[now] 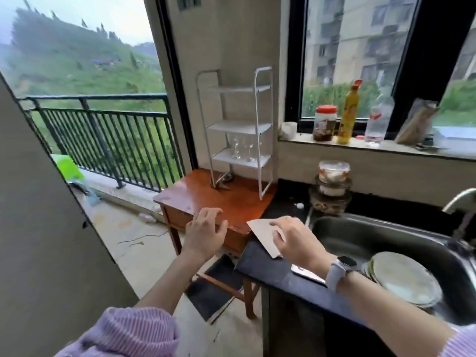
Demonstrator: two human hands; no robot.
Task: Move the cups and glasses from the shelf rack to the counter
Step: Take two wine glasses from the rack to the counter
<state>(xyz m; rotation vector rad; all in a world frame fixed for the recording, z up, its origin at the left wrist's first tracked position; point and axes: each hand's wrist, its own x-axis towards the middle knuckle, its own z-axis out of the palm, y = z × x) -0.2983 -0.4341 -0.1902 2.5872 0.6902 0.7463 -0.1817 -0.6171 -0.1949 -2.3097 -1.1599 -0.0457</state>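
Glasses [242, 149] on far rack [258, 130] low shelf; left hand [206, 231] spread, empty; right hand [293, 240] pinching white card [262, 234] over counter [262, 264].

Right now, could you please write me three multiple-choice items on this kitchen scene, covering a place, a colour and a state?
1. Which tier of the white rack holds the glasses?
A. top
B. middle
C. lowest

2. What colour is the lid of the jar on the window sill?
A. red
B. blue
C. black

3. What is the right hand doing?
A. holding a glass
B. resting on a white card
C. turning the tap

Answers: 1 C, the glasses stand on the lowest tier; 2 A, its lid is red; 3 B, fingers lie on the card.
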